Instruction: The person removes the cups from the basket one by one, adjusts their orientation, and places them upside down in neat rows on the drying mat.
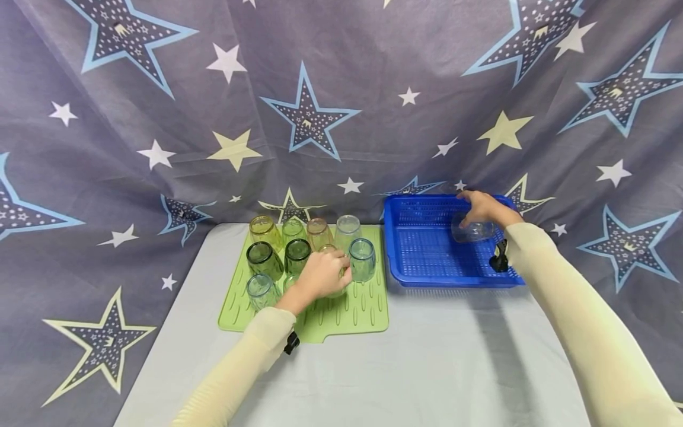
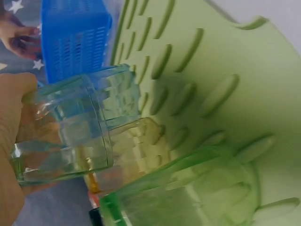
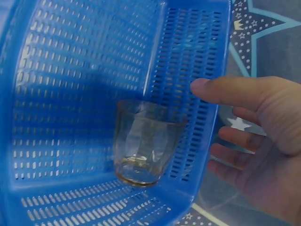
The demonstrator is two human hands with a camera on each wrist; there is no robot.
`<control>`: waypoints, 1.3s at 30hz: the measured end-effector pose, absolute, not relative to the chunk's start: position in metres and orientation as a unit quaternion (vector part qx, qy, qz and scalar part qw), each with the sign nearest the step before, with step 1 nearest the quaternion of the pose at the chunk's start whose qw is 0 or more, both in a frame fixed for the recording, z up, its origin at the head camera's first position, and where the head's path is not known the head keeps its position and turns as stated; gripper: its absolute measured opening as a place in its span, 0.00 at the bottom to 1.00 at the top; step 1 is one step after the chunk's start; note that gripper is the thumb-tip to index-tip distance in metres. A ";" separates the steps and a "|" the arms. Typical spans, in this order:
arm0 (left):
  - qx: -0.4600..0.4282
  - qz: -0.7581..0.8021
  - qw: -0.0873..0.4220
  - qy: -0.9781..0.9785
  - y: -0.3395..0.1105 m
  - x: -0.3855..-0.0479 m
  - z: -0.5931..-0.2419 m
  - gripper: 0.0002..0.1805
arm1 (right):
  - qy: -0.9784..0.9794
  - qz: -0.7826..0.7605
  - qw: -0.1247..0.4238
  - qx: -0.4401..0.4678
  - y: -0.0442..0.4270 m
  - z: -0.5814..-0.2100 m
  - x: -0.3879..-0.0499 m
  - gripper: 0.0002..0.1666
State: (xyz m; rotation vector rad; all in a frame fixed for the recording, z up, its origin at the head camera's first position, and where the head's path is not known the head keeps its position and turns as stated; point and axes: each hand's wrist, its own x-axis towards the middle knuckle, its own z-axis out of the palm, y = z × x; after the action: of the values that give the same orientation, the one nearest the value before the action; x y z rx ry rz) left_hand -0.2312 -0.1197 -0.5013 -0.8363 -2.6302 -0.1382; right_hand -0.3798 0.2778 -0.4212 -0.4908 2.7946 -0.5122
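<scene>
Over a green drying mat [image 1: 368, 314], my left hand [image 1: 322, 274] grips a clear drinking glass [image 2: 61, 136] with a faint green tint. A blue-tinted glass [image 1: 363, 261] stands upside down just right of that hand. A yellowish glass [image 2: 141, 146] and a green glass [image 2: 193, 188] are close by in the left wrist view. My right hand [image 1: 482, 209] is at the far right of a blue plastic basket [image 1: 402, 280], fingers spread apart and holding nothing. One clear glass [image 3: 146, 143] lies inside the basket, apart from the right hand [image 3: 263, 132].
Several tinted glasses stand in rows on the mat, including a yellow one [image 1: 265, 232], a pink one [image 1: 319, 233] and a dark one [image 1: 264, 261]. A white table [image 1: 427, 362] carries mat and basket. Behind hangs a star-patterned curtain [image 1: 373, 136].
</scene>
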 end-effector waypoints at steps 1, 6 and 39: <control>-0.297 -0.044 0.184 -0.936 -0.120 -0.230 -0.503 0.08 | 0.962 -0.174 0.130 -0.167 0.279 -0.423 -0.380 0.52; -0.296 -0.031 0.173 -0.939 -0.120 -0.229 -0.513 0.06 | 0.965 -0.159 0.128 -0.164 0.286 -0.430 -0.383 0.54; -0.328 -0.029 0.179 -0.927 -0.122 -0.228 -0.555 0.07 | 0.964 -0.160 0.181 -0.108 0.300 -0.459 -0.382 0.53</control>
State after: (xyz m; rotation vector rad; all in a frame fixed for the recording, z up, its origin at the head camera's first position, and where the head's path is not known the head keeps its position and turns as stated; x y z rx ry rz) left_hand -0.2276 -0.1224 -0.5550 -0.9264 -2.6221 -0.0826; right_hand -0.3821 0.2998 -0.4585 -0.3058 2.7240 -0.4527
